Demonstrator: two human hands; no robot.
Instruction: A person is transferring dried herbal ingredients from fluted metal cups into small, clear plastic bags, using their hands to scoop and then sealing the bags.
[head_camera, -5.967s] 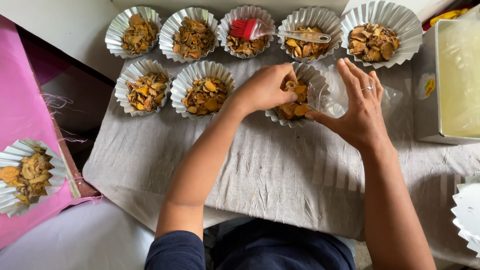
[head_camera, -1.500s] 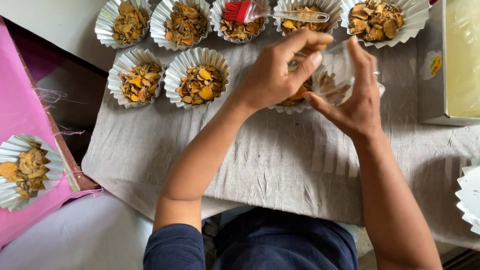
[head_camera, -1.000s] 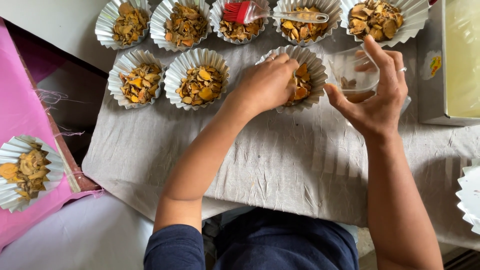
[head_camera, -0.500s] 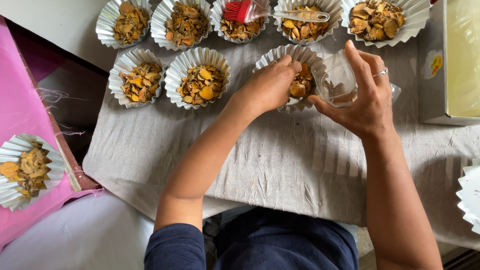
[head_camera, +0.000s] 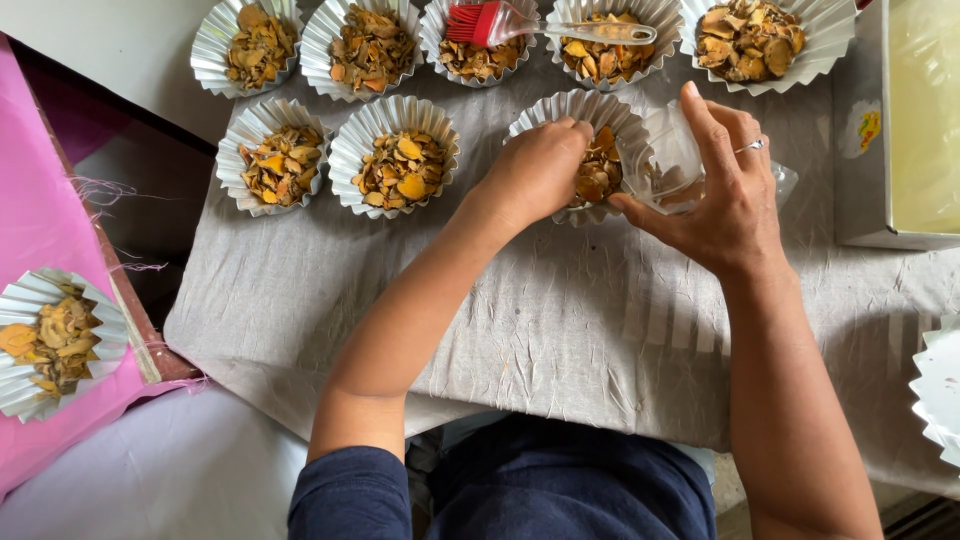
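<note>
The left hand (head_camera: 535, 170) is curled into the pleated silver foil cup of dried yellow chips (head_camera: 592, 150); what it pinches is hidden. The right hand (head_camera: 725, 195) holds a clear plastic tub (head_camera: 668, 165), nearly empty, just beside that cup. Seven other foil cups (head_camera: 395, 155) on the grey cloth (head_camera: 560, 320) look full already.

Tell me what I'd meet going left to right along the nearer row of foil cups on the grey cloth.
Filled foil cup → second filled foil cup → left hand reaching into a third foil cup → clear plastic cup held by the right hand.
</note>
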